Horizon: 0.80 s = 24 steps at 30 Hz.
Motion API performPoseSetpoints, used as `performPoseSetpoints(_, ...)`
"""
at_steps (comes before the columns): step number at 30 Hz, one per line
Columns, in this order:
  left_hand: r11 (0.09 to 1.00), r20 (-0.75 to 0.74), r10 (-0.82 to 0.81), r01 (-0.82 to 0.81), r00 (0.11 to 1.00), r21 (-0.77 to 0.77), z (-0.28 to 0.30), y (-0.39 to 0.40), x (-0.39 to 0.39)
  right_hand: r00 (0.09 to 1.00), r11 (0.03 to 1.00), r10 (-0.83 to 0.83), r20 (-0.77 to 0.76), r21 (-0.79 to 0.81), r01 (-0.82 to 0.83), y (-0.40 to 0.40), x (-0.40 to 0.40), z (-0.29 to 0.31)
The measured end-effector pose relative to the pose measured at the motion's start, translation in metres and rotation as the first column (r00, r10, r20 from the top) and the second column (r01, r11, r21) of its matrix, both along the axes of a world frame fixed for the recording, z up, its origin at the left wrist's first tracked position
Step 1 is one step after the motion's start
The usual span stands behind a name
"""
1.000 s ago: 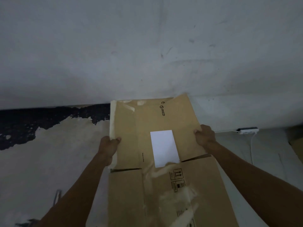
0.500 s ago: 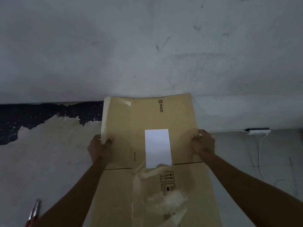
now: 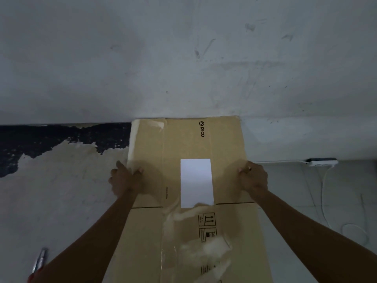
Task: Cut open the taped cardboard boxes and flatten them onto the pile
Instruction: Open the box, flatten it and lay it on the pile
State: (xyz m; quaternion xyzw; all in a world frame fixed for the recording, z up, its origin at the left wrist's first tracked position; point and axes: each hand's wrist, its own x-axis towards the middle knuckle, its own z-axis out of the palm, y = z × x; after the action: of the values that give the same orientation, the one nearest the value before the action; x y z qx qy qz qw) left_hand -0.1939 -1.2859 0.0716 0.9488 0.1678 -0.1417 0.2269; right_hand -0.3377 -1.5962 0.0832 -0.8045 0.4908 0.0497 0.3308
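A cutter (image 3: 39,262) lay on the floor (image 3: 61,201) at far lower left, partly behind the left forearm. Left hand (image 3: 124,180) gripped the left edge of the flattened cardboard box (image 3: 187,231), thumb on top, fingers curled under. The box was held between both hands, its far end touching the base of the wall (image 3: 183,58); white label (image 3: 196,182) sat mid-panel, torn tape residue below it. Right hand (image 3: 254,179) pinched the right edge, fingers curled together. A white power strip (image 3: 322,161) with cable lay against the wall at right.
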Motion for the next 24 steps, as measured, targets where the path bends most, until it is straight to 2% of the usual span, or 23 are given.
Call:
performPoseSetpoints(3, 1.000, -0.030, -0.023, 0.023, 0.999, -0.006, 0.004, 0.003, 0.001, 0.999, 0.999, 0.029, -0.042, 0.045, -0.027, -0.001, 0.003, 0.004)
performPoseSetpoints(6, 0.999, -0.018, -0.038, 0.037, 0.999, -0.020, 0.012, 0.008, -0.007, 0.995, 0.998, 0.061, -0.078, 0.016, -0.060, 0.005, -0.002, 0.008)
performPoseSetpoints(9, 0.993, 0.062, -0.050, 0.056, 0.997, -0.103, 0.027, 0.019, -0.030, 0.977, 0.972, 0.201, -0.069, -0.111, -0.207, 0.019, -0.012, 0.016)
performPoseSetpoints(11, 0.981, 0.148, -0.051, 0.077, 0.988, -0.176, 0.040, 0.031, -0.051, 0.946, 0.921, 0.315, -0.070, -0.218, -0.323, 0.035, -0.016, 0.022)
performPoseSetpoints(13, 0.967, 0.236, -0.052, 0.107, 0.970, -0.230, 0.048, 0.045, -0.072, 0.907, 0.873, 0.419, -0.038, -0.258, -0.414, 0.058, -0.016, 0.030)
performPoseSetpoints(16, 0.951, 0.303, -0.009, 0.102, 0.953, -0.291, 0.060, 0.075, -0.101, 0.837, 0.835, 0.540, 0.082, -0.174, -0.522, 0.103, -0.016, 0.041)
performPoseSetpoints(18, 0.949, 0.314, 0.025, 0.077, 0.949, -0.306, 0.069, 0.101, -0.121, 0.773, 0.787, 0.617, 0.149, -0.111, -0.607, 0.139, -0.016, 0.050)
performPoseSetpoints(24, 0.933, 0.308, 0.181, -0.064, 0.934, -0.354, 0.083, 0.210, -0.174, 0.564, 0.579, 0.805, 0.183, -0.037, -0.815, 0.259, -0.011, 0.068)
